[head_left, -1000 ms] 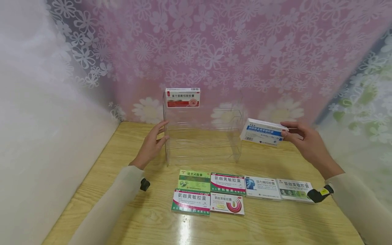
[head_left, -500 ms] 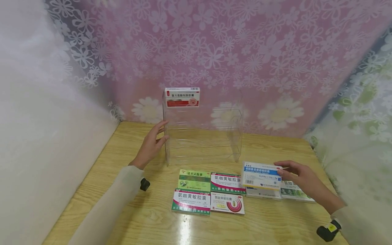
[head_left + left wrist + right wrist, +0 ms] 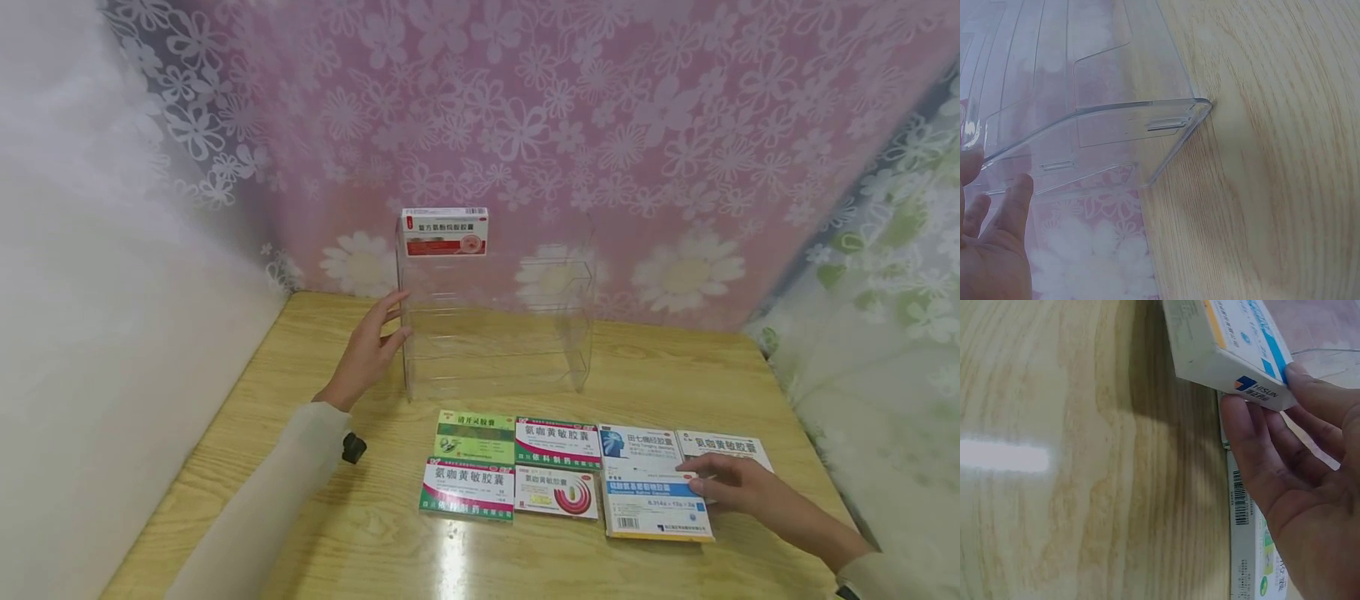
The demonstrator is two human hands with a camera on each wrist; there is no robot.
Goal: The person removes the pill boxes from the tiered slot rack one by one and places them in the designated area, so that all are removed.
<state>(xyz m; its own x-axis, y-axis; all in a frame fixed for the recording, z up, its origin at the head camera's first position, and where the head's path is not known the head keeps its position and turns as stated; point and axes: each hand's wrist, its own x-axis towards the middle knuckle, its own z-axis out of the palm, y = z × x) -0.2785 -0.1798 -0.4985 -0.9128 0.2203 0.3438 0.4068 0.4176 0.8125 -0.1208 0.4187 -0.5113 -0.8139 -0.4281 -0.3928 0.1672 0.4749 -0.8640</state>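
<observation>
A white and blue medicine box with a yellow lower edge is held by its right end between the thumb and fingers of my right hand. In the right wrist view the box is tilted, partly above the table. It overlaps the front of a white box with a blue head picture. My left hand holds the left side panel of a clear tiered display rack, thumb at the front edge and fingers along the outside. A red and white medicine box stands at the rack's upper left.
Flat medicine boxes lie before the rack: a green box, a pink-green box, another pink-green box and a box with pink arcs. A further box is partly behind my right hand. Floral cloth hangs behind the wooden table.
My right hand has brought the white and blue box from beside the rack's right side down and toward me, to the right end of the front row. The left hand stays at the rack.
</observation>
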